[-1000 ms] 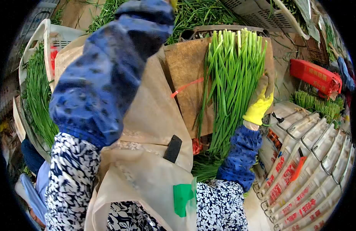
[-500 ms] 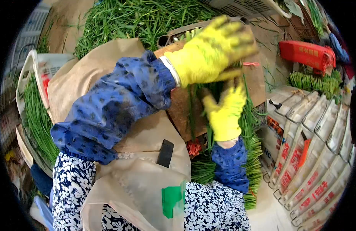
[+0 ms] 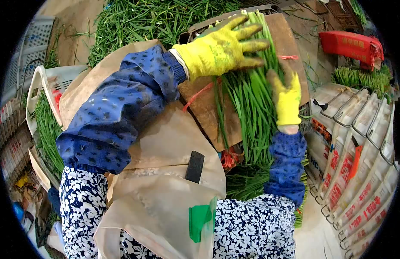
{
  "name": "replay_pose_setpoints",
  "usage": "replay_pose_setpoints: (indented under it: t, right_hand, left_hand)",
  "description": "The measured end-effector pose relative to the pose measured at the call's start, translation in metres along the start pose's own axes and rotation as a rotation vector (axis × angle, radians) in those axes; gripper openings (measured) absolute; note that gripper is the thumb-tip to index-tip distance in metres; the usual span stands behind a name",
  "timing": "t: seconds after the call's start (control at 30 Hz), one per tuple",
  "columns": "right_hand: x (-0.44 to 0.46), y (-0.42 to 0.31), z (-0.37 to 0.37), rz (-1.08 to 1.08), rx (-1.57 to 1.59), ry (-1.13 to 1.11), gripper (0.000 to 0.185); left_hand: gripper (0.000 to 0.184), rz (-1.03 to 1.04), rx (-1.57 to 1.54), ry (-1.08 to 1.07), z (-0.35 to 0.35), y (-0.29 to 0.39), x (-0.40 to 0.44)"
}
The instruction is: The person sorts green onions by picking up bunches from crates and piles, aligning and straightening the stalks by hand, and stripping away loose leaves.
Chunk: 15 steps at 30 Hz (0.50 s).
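A bunch of green chives (image 3: 251, 103) lies lengthwise on a brown board (image 3: 288, 36), pale stem ends at the far side. My left hand (image 3: 221, 49), in a yellow glove with dirty fingertips, is at the bunch's upper left. Its fingers are spread and reach over the stems. Along the right side of the bunch is my right hand (image 3: 288, 99), also gloved in yellow, with thumb and fingers apart; the fingertips are blurred. A red tie (image 3: 200, 95) lies across the board's left part, and a pink tie (image 3: 289, 57) lies to the right of the stems.
Loose chives (image 3: 143, 26) are heaped beyond the board. More bundles (image 3: 247, 183) lie below it, near red ties (image 3: 229, 159). A white basket (image 3: 35, 86) with chives stands left. Printed white bags with metal hoops (image 3: 360, 168) line the right, below a red container (image 3: 351, 47).
My hands have moved apart, the left one leftward and the right one to the right and slightly upward. More of the chive bunch between them is visible.
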State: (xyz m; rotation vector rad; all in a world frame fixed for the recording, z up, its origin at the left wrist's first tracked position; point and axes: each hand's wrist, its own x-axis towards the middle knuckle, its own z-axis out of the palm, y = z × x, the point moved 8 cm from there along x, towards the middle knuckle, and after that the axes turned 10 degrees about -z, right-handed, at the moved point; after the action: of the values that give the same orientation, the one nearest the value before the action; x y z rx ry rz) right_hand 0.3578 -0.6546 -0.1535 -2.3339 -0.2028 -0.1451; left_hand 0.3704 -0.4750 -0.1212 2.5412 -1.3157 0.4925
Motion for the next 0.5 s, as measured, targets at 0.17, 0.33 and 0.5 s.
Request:
replay_pose_setpoints:
  t: [0.17,0.33,0.5]
  right_hand:
    - [0.015,0.033,-0.011,0.125,0.278,-0.199,0.034]
    - [0.036,0.061,-0.016,0.135,0.300,-0.376,0.038]
    - [0.024,-0.006,0.001,0.144,0.236,-0.462,0.060]
  left_hand:
    - [0.076,-0.088,-0.112,-0.066,-0.035,0.012,0.012]
    - [0.051,0.113,-0.322,-0.072,0.009,0.047,-0.007]
    - [0.035,0.266,-0.300,0.021,0.002,0.052,-0.024]
